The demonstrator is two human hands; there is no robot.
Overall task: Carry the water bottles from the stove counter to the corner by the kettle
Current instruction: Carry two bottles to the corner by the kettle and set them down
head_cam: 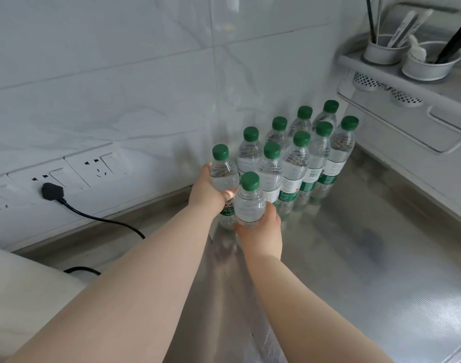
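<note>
Left grip (207,191) clasps rear bottle (224,174) at its 1 o'clock | right grip (263,230) clasps front bottle (250,205) at 11 o'clock | bottle cluster (296,158) on bench (368,244), 1 o'clock.

Eight bottles (297,158) stood in two rows of four on the counter (368,258), in the corner between back wall and right wall. At the near-left end of the rows, the left hand (206,188) held a ninth bottle (224,171). The right hand (263,231) held a tenth bottle (250,203) just in front of it. A socket strip (93,166) lay on the back wall, left of the bottles, with a plug (51,191) in it. A rack (407,82) on the right wall, above the counter, carried two utensil cups (381,52) side by side.
</note>
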